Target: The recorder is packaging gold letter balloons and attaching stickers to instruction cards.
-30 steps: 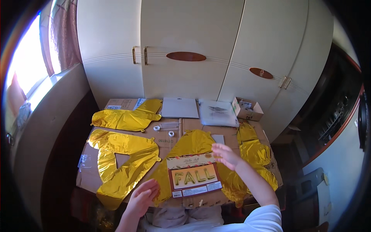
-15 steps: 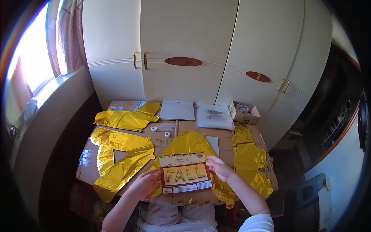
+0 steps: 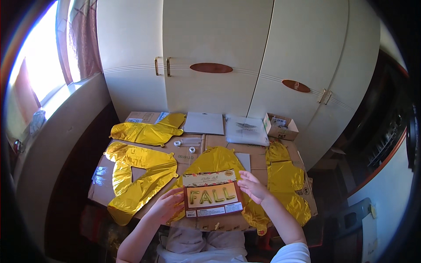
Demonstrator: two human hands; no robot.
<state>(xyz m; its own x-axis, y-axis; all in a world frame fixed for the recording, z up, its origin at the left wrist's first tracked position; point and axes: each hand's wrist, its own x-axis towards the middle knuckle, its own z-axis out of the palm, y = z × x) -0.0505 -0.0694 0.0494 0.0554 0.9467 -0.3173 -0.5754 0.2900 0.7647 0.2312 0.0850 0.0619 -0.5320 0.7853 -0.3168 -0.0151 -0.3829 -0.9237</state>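
A flat printed balloon packet (image 3: 213, 199) with balloon letters pictured on it lies in front of me on a gold foil balloon (image 3: 212, 160). My left hand (image 3: 168, 205) is at its left edge, fingers stretched toward it; whether they touch it I cannot tell. Beside its right edge my right hand (image 3: 254, 187) is open, fingers spread, holding nothing. Left of the packet, a flat gold letter balloon (image 3: 147, 155) is laid out. Another gold balloon (image 3: 280, 175) lies at the right, and one more gold balloon (image 3: 142, 134) at the far left.
Cardboard (image 3: 210, 141) covers the table. Two small white ribbon rolls (image 3: 192, 150) sit near clear straws (image 3: 191, 141). Along the back are a grey-white flat sheet (image 3: 204, 123), a clear plastic packet (image 3: 247, 131) and a small open carton (image 3: 281, 127). Tall cupboards (image 3: 215, 35) stand behind.
My right hand has opened away from the packet's right edge, its fingers spreading. The packet stays in about the same place. The view has shifted slightly.
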